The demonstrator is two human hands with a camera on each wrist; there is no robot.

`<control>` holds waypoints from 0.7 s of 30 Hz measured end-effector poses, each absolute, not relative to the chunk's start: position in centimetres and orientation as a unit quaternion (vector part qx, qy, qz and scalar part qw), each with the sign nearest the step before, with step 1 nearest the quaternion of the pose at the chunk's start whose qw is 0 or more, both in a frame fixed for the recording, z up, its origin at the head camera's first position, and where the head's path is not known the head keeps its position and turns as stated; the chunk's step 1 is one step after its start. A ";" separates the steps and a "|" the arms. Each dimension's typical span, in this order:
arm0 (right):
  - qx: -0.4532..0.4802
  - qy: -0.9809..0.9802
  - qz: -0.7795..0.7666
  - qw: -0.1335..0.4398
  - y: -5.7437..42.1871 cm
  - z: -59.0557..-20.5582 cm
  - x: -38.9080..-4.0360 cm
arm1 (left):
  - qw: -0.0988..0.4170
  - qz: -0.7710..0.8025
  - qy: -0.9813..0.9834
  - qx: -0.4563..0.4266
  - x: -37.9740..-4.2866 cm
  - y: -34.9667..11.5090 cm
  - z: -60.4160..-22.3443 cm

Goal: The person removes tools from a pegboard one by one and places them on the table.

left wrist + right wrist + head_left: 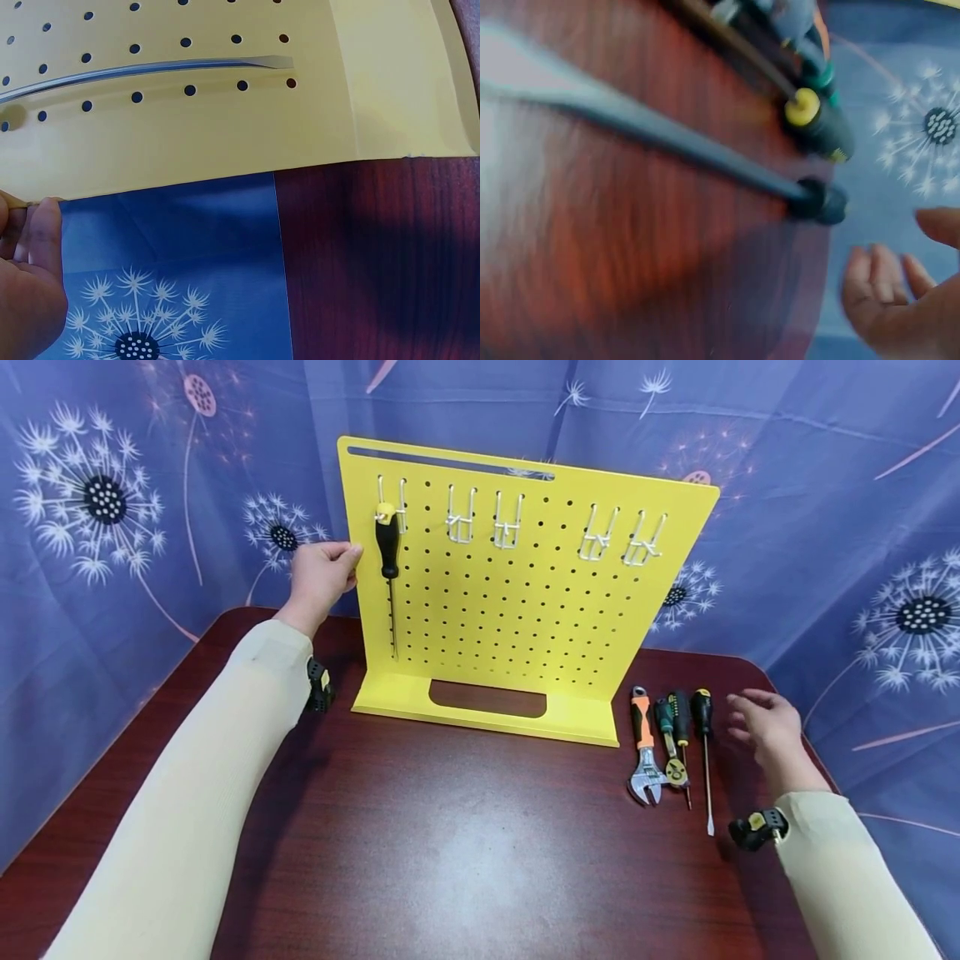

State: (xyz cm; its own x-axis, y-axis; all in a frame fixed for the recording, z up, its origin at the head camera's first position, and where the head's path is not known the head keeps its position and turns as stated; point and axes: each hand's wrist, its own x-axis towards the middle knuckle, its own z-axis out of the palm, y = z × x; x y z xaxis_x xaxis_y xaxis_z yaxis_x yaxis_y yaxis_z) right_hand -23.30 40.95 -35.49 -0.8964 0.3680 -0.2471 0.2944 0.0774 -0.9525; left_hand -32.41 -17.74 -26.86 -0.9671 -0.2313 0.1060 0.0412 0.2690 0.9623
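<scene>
My left hand (318, 581) pinches the left edge of a yellow pegboard (480, 647) between thumb and fingers. Close to that hand, a black-handled screwdriver (387, 545) hangs tip down from a white hook; its flat blade (187, 66) crosses the left wrist view. My right hand (768, 731) hovers at the right with loosely bent fingers and holds nothing. Just left of it lies a long flathead screwdriver (703, 718), also seen blurred in the right wrist view. Beside that are a smaller screwdriver (680, 714), a green-handled ratchet (666, 718) and an orange-and-black adjustable wrench (642, 739).
Several more white wire hooks (507, 531) sit along the upper part of the board. The board's base stands on a dark red wooden table (420, 827). A blue curtain with dandelion prints (225, 468) hangs behind and at both sides.
</scene>
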 end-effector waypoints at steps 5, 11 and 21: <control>-0.223 -0.666 0.697 0.143 38.1 -34.0 -23.8 | 0.111 -0.603 -0.787 0.063 -32.6 -17.7 -26.9; -0.174 -0.673 0.698 0.173 34.5 -32.4 -23.9 | 0.127 -0.594 -0.793 0.052 -32.7 -17.7 -27.1; -0.083 -0.760 0.631 0.133 30.8 -31.1 -23.4 | 0.125 -0.595 -0.792 0.050 -32.6 -17.7 -27.0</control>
